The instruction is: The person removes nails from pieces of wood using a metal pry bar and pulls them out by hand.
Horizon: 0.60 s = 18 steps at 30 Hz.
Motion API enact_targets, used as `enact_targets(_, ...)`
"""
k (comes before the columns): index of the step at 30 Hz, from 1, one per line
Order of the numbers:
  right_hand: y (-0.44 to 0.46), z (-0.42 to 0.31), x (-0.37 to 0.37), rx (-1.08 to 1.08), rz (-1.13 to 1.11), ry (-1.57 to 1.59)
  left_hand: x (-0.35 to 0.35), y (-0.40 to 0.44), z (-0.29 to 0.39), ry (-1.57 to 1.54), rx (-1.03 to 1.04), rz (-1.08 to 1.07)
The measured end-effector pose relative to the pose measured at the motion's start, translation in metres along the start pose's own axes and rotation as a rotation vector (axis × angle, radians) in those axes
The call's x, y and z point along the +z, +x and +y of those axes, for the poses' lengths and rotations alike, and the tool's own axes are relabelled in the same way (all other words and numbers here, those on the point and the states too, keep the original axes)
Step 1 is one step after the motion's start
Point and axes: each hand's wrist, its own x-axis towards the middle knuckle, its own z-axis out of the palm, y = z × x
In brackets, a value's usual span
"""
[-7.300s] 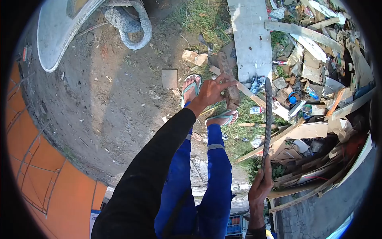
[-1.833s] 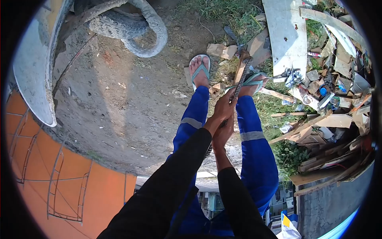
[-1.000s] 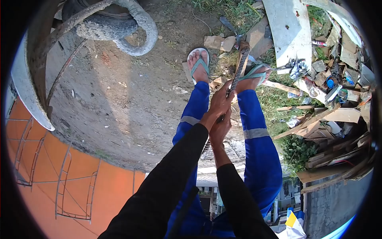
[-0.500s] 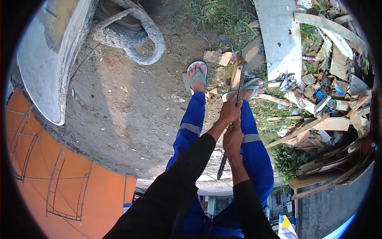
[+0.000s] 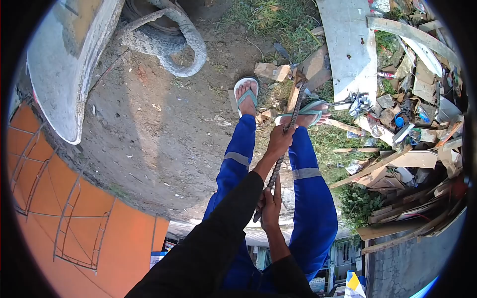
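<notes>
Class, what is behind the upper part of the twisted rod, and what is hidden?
Behind the upper part of the twisted rod is a piece of wood. The left hand and right hand cover lengths of the rod; what lies directly behind them cannot be seen.

The ground (image 5: 164,124) is lit brightly by what looks like sunlight, crossed by a paler band and darker shade, while strong glare is thrown back by the white board (image 5: 350,54). The view is bent by a wide round lens, with the orange wall (image 5: 119,233) curved and the corners blacked out; fine detail in the rubbish pile (image 5: 412,124) is rendered softly.
</notes>
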Motion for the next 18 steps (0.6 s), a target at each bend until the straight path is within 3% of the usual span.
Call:
enact_targets(2,-0.006,0.000,-0.002,-0.007,0.003,0.032,0.012,0.000,-0.011,-0.050,0.013,0.026)
enact_targets(5,-0.013,-0.052,-0.009,-0.010,0.072,-0.159,0.037,0.008,-0.006,-0.086,0.001,0.059)
enact_targets(7,-0.024,-0.090,-0.011,0.062,0.058,-0.194,0.056,0.018,0.002,0.197,-0.030,0.246)
enact_targets(8,-0.030,-0.111,-0.013,0.109,0.041,-0.159,0.067,0.014,0.012,0.204,0.101,0.398)
enact_targets(9,-0.034,-0.136,-0.012,0.153,0.018,-0.124,0.069,0.012,0.043,0.198,0.115,0.402)
enact_targets(11,-0.046,-0.199,-0.004,0.204,0.013,-0.073,0.080,0.007,0.091,0.131,-0.208,0.332)
enact_targets(12,-0.048,-0.217,0.001,0.248,0.002,-0.010,0.085,0.038,0.064,0.157,-0.087,0.211)
enact_targets(13,-0.047,-0.217,0.003,0.238,0.001,-0.012,0.097,0.061,0.036,0.153,-0.077,0.208)
enact_targets(15,-0.048,-0.209,0.008,0.260,0.047,-0.140,0.100,0.065,0.017,-0.291,-0.283,0.311)
enact_targets(17,-0.048,-0.170,0.004,0.222,-0.005,-0.196,0.073,0.023,0.034,-0.419,-0.278,0.255)
enact_targets(18,-0.049,-0.147,0.012,0.070,0.077,-0.480,0.061,0.023,0.019,-0.430,-0.260,0.206)
